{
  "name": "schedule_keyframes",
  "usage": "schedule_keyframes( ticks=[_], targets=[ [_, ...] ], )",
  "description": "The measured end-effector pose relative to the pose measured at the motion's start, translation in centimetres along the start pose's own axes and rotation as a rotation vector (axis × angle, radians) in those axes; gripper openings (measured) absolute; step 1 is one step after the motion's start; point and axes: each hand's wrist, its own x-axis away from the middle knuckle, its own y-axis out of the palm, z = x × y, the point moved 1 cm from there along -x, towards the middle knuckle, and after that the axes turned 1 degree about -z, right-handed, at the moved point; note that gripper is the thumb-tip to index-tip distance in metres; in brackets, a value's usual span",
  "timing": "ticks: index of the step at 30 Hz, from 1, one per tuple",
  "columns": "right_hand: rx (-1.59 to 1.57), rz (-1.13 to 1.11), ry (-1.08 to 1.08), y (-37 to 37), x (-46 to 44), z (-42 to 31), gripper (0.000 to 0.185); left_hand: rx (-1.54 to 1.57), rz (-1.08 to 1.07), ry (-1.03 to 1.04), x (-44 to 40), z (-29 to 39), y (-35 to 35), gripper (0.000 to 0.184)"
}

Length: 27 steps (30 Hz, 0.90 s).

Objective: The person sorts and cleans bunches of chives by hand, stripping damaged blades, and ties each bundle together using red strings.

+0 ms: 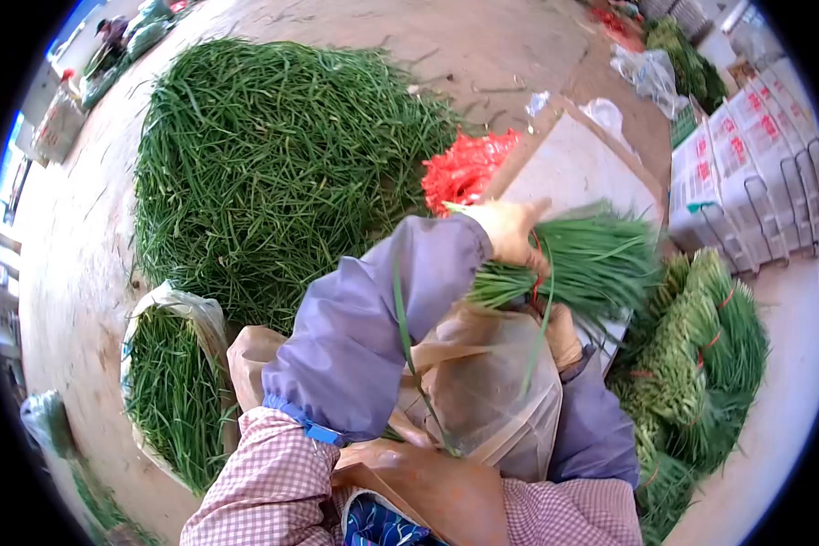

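Observation:
A bunch of garlic chives (596,259) lies across the front of a white board, with a red tie around it. My left hand (511,232) is closed over the upper side of the bunch near the tie, thumb and fingers spanning it. From the near side, my right hand (562,338) grips the underside of the same bunch; its fingertips are partly hidden by the leaves. Loose chive blades hang over my left sleeve and the translucent apron (496,382) on my lap.
A large heap of loose chives (264,164) covers the floor ahead. An open sack of chives (168,382) stands at my left. Red ties (469,168) lie beside the white board (573,159). Tied bunches (692,364) are stacked at my right, below white crates (746,164).

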Motion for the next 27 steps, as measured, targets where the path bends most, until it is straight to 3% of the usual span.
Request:
schedule_keyframes(
  ticks=[1, 2, 5, 6, 9, 10, 13, 15, 16, 17, 19, 21, 23, 25, 26, 27],
  targets=[
    [0.047, 0.009, -0.001, -0.1, 0.8, 0.6, 0.02, 0.088, 0.039, -0.021, 0.0, 0.2, 0.1, 0.101],
    [0.106, 0.014, -0.02, -0.3, 0.9, 0.5, 0.021, 0.018, 0.112, 0.013, -0.6, 0.4, 0.5, 0.088],
    [0.119, 0.039, -0.058, 0.5, 1.3, -1.4, 0.022, -0.173, 0.312, 0.173, -1.8, 2.2, 1.3, 0.072],
    [0.089, 0.056, -0.06, 1.0, 1.9, -2.1, 0.023, -0.204, 0.322, 0.125, -2.1, 3.6, 1.4, 0.056],
    [0.292, 0.145, -0.116, -0.1, 2.6, -1.2, 0.022, 0.083, 0.218, 0.023, -5.1, 5.4, 1.4, 0.049],
    [0.327, 0.175, -0.133, -0.3, 2.9, -1.2, 0.022, 0.273, 0.157, -0.014, -5.5, 5.4, 1.5, 0.054],
    [0.523, 0.29, -0.167, -0.8, 4.3, -3.8, 0.02, 0.425, 0.333, 0.288, -4.0, 4.9, 2.6, 0.064],
    [0.636, 0.35, -0.225, -2.0, 5.0, -3.7, 0.021, 0.036, 0.575, 0.38, -0.7, 5.3, 2.7, 0.075],
    [0.631, 0.342, -0.212, -2.6, 5.1, -3.4, 0.015, -0.112, 0.569, 0.395, 0.7, 5.5, 2.6, 0.08],
    [0.504, 0.339, -0.331, -2.6, 5.0, -3.4, 0.013, -0.197, 0.524, 0.395, 1.7, 5.4, 3.3, 0.087],
    [0.252, 0.323, -0.567, -2.0, 4.4, -3.8, 0.009, -0.506, 0.437, 0.181, 3.5, 5.3, 5.5, 0.096],
    [0.237, 0.344, -0.773, -0.8, 3.5, -6.0, 0.006, -0.579, 0.389, 0.112, 3.1, 5.3, 5.9, 0.102],
    [-0.003, 0.366, -0.585, 0.7, 2.6, -9.1, 0.019, -0.664, 0.357, 0.08, 2.4, 5.4, 6.4, 0.107],
    [-0.665, 0.305, -0.554, 1.1, -0.4, -10.1, 0.031, -0.755, 0.351, 0.076, 1.3, 5.0, 7.0, 0.111],
    [-0.757, 0.206, -0.554, 0.0, -1.8, -9.7, 0.031, -0.687, 0.444, 0.087, 0.6, 4.4, 7.4, 0.113],
    [-0.841, 0.145, -0.548, -0.1, -2.5, -9.8, 0.032, -0.733, 0.383, 0.019, -0.1, 3.8, 7.6, 0.114]
  ],
)
